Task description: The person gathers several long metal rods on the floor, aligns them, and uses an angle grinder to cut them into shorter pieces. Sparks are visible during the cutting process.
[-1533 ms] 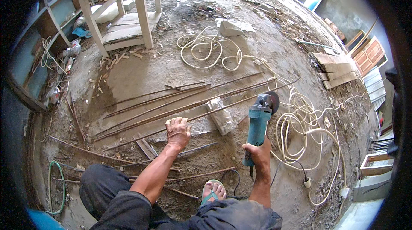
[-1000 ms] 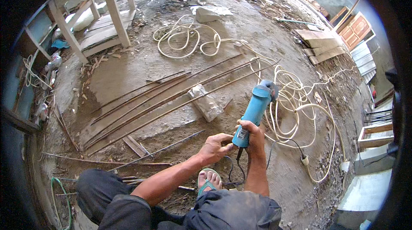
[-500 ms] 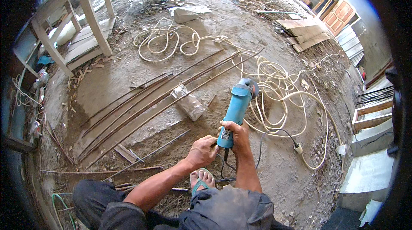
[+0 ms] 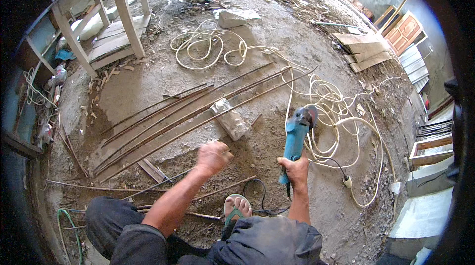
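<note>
Bare dirt floor (image 4: 148, 92) lies open between the wooden trestle (image 4: 106, 18) and the long steel rods (image 4: 198, 111). A stone block (image 4: 230, 119) sits on the rods ahead of the left hand (image 4: 213, 156). Looped white cable (image 4: 331, 111) crowds the ground just right of the angle grinder (image 4: 296, 136).

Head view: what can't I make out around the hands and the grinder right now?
- Left hand: motion-blurred, so whether it holds anything cannot be told.
- Grinder: its disc faces away behind the guard; its condition is hidden.
- Right hand: covers the grinder's grip and any switch.
- White cable: tangled coils, and where it leads is unclear.
</note>
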`<move>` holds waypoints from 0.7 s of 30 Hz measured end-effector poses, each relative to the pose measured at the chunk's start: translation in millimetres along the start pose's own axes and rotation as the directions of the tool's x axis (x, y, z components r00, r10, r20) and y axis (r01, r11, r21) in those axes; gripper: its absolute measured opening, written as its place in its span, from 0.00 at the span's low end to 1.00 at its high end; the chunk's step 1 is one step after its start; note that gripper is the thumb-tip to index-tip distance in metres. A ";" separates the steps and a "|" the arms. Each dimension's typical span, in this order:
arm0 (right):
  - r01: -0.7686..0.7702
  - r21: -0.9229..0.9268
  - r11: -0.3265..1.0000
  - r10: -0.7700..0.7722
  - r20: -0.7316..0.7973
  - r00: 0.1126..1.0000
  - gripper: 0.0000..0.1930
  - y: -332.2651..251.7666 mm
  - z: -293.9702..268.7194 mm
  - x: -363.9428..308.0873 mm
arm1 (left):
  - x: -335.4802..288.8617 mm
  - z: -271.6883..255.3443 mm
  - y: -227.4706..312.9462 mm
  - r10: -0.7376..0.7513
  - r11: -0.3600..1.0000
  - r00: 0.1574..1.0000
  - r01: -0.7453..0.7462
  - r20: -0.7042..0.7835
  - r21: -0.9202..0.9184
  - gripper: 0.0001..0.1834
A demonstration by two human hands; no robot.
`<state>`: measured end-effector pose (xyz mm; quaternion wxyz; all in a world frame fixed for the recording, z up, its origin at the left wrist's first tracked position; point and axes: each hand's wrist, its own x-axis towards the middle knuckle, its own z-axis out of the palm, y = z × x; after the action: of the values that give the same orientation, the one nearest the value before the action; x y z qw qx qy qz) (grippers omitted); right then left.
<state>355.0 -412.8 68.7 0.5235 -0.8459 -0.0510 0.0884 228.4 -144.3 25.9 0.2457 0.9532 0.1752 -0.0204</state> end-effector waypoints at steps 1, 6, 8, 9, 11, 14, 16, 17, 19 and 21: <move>0.008 -0.269 0.963 -0.028 -0.070 0.997 0.28 9.2 -7.3 -3.4 | 4.6 -3.0 -23.8 -0.061 0.996 0.981 0.072 -0.181 0.050 0.19; -0.104 -0.701 0.706 0.021 -0.126 0.992 0.43 56.5 -25.1 -28.3 | 7.6 -26.4 -123.5 -0.185 0.959 0.879 0.258 -0.439 0.113 0.23; -0.072 -0.747 0.661 -0.030 -0.122 0.992 0.46 72.7 -28.2 -35.6 | 2.8 -32.5 -140.8 -0.220 0.953 0.912 0.277 -0.347 0.124 0.23; -0.047 -0.755 0.654 -0.060 -0.114 0.992 0.47 79.5 -29.3 -38.9 | 0.5 -37.3 -147.1 -0.257 0.964 0.937 0.266 -0.236 0.011 0.22; -0.025 -0.780 0.625 -0.082 -0.098 0.992 0.48 90.1 -31.7 -43.8 | -2.7 -41.6 -148.7 -0.279 0.958 0.954 0.267 -0.108 -0.108 0.23; -0.016 -0.820 0.573 -0.091 -0.083 0.992 0.48 99.0 -30.7 -45.0 | -2.4 -47.6 -142.5 -0.306 0.950 0.950 0.299 -0.068 -0.096 0.26; -0.001 -0.842 0.539 -0.119 -0.077 0.990 0.48 103.1 -26.7 -48.0 | -2.5 -49.4 -136.3 -0.323 0.946 0.943 0.322 -0.083 -0.017 0.27; -0.048 -0.844 0.535 -0.071 -0.101 0.992 0.48 105.2 -22.8 -49.0 | -2.5 -51.7 -135.5 -0.338 0.941 0.940 0.337 -0.038 -0.037 0.29; -0.058 -0.832 0.552 -0.107 -0.139 0.984 0.48 109.5 -16.5 -51.9 | -3.5 -55.2 -134.4 -0.377 0.926 0.926 0.376 -0.029 -0.024 0.29; -0.081 -0.825 0.559 -0.109 -0.170 0.979 0.49 114.3 -11.9 -54.4 | -6.3 -59.8 -135.9 -0.373 0.928 0.927 0.373 -0.043 -0.008 0.30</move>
<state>303.4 -484.1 -23.1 0.0677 -0.9962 -0.0399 -0.0363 172.9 -6.8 16.4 0.2334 0.9028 0.3584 -0.0460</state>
